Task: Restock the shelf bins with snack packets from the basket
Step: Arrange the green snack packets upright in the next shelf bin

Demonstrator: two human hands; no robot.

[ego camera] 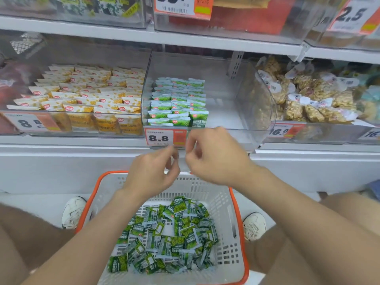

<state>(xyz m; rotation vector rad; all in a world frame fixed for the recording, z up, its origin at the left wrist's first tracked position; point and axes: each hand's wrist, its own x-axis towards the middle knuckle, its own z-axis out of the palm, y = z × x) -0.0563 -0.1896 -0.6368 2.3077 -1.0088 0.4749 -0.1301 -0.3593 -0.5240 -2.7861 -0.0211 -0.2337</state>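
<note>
A white basket with an orange rim [227, 204] stands on the floor between my feet, holding a loose heap of green snack packets [164, 237]. Above it, a clear shelf bin [236, 99] holds neat rows of the same green packets [176, 101] on its left side, while its right half is bare. My left hand [152, 171] and my right hand [213, 157] hover close together just below the bin's front wall, by the 8.8 price tag [159, 137]. Both have their fingers curled in, and I see no packet in either.
A bin of yellow-and-white packets [86, 95] sits to the left, and a bin of bagged nut clusters [308, 99] to the right. A white shelf [205, 41] with more bins runs overhead. My shoes [73, 210] [254, 225] and knees flank the basket.
</note>
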